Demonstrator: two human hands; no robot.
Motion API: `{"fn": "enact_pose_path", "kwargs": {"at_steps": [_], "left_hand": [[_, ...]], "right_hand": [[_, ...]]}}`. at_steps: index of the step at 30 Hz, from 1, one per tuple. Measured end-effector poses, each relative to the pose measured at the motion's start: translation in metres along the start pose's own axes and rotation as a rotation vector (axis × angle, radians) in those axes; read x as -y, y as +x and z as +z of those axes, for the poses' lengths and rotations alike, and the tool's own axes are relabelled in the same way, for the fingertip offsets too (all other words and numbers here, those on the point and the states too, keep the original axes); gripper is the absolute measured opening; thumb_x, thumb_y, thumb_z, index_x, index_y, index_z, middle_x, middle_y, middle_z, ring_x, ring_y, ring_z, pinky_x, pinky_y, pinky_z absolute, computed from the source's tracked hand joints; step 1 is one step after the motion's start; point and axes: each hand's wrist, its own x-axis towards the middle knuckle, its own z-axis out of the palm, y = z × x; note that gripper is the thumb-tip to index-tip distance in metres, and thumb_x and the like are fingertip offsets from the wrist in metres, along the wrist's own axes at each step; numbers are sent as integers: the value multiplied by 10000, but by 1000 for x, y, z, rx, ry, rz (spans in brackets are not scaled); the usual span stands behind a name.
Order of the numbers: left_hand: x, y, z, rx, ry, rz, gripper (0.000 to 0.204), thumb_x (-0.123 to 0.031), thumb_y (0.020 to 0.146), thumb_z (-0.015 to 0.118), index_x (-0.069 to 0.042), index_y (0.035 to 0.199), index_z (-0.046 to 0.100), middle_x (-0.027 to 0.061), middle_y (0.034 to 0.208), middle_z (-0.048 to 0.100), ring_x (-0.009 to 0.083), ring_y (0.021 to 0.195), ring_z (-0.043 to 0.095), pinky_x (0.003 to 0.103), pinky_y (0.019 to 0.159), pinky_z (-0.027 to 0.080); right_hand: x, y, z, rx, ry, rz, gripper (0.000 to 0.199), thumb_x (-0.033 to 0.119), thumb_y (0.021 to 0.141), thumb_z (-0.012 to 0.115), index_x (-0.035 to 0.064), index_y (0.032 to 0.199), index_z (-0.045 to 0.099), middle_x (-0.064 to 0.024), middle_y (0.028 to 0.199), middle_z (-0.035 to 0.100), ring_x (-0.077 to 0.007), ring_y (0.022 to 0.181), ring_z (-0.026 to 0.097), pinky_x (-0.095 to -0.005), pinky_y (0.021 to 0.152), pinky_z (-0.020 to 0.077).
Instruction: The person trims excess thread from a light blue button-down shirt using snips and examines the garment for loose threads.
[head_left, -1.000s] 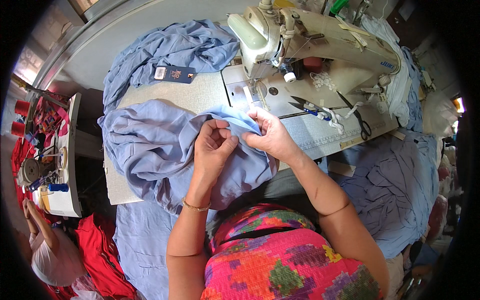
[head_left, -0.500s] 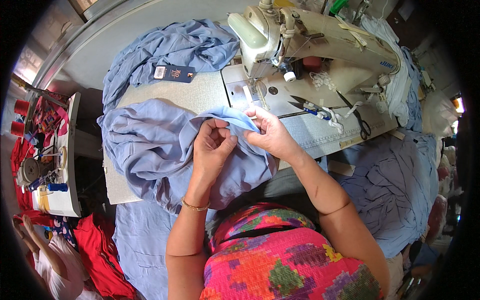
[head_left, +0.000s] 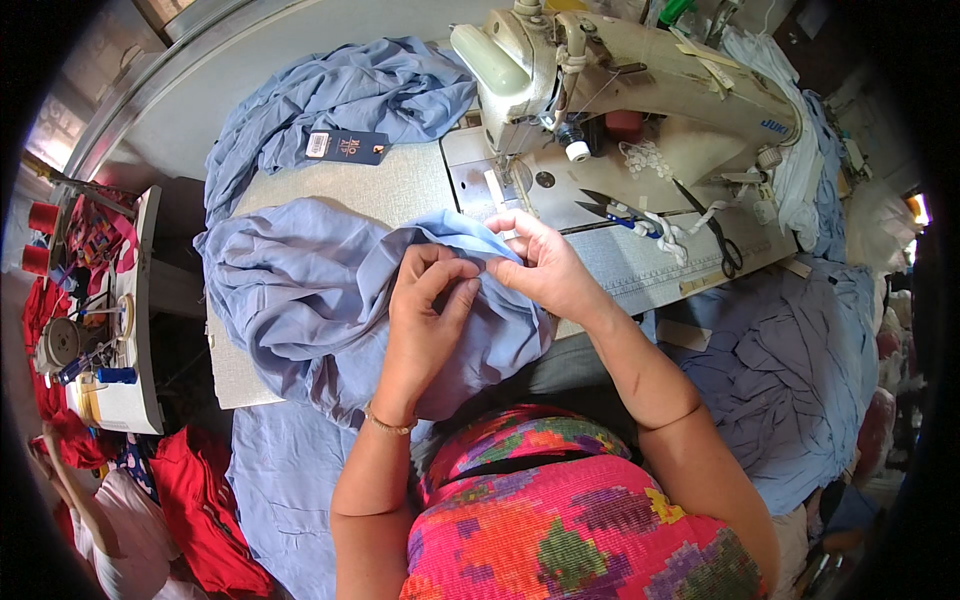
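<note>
A light-blue garment (head_left: 290, 270) lies bunched on the sewing table in front of me. My right hand (head_left: 552, 272) pinches a folded edge of it, close to the needle area of the sewing machine (head_left: 640, 80). Against the same edge, my left hand (head_left: 425, 315) is closed with thumb and fingertips together, its fingers curled over the cloth. The two hands' fingertips nearly meet. Whatever lies between the left fingertips besides cloth is too small to tell.
Behind the garment lies another blue cloth heap (head_left: 340, 95) with a dark hang tag (head_left: 347, 147). Black scissors (head_left: 722, 240) and blue-handled snips (head_left: 625, 218) rest right of the needle. More blue garments (head_left: 780, 370) are piled at right. Another person's arm (head_left: 80, 490) shows at lower left.
My left hand has shifted slightly, its fingers stretching over the edge toward the right fingertips. The right hand stays on the cloth. At lower left, the other person's arms have moved.
</note>
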Motion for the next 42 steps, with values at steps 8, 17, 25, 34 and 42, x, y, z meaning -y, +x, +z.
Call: {"fn": "enact_pose_path", "kwargs": {"at_steps": [8,17,25,34,42], "left_hand": [[-3,4,-6,139,281,101,128,21,793,574,19,908,517,126,907,485,237,815,516,302,712,436],[1,-13,-9,115,-136,-113,65,-35,876,530,1,902,482,71,950,442,141,806,443,226,727,396],[-16,-8,7,-46,115,-99,85,-38,796,629,29,803,577,101,999,518,179,907,518,264,799,416],[-18,-9,10,-115,142,-115,81,-28,751,638,31,766,585,123,1010,539,218,940,524,285,828,409],[-7,-8,10,-125,123,-171,64,-5,719,607,39,755,576,168,1013,540,285,947,547,329,806,444]], "right_hand": [[4,-4,10,-6,-242,26,313,-8,840,555,35,1137,469,1,845,599,-17,737,511,-173,630,420],[-3,1,-2,-24,141,34,307,20,851,570,32,1137,460,-35,896,609,-37,778,545,-187,668,455],[-4,-9,7,-101,-81,-132,288,20,852,548,33,1133,484,8,730,567,-33,652,478,-184,586,391],[3,-18,21,-218,-475,-299,306,16,829,552,39,1130,506,-60,626,477,-102,561,447,-267,540,407],[0,-20,25,-231,-554,-371,329,21,827,555,47,1151,501,-122,684,556,-200,576,549,-294,571,450]]}}
